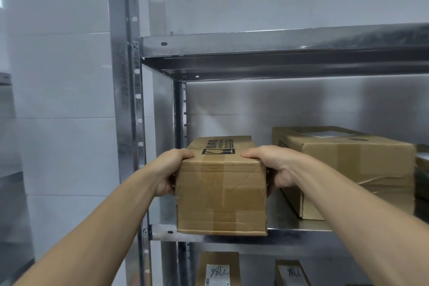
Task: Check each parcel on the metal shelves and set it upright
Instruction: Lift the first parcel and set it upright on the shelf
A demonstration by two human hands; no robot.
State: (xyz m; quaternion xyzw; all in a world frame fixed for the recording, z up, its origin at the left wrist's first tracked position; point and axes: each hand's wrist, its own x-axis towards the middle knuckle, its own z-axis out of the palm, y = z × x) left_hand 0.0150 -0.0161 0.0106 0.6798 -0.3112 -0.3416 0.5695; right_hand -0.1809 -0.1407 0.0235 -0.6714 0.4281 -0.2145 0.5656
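As I clasped the box (pixel 221 195) from both sides, left hand (pixel 173 169) and right hand (pixel 276 167) curled over its top corners, it sat at the front edge of the shelf (pixel 301 233), seemingly so I could check its markings and set it upright.

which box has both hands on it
The small box at the left end of the shelf, with left hand and right hand gripping its sides. The bigger box beside it and the two labelled boxes below go untouched.
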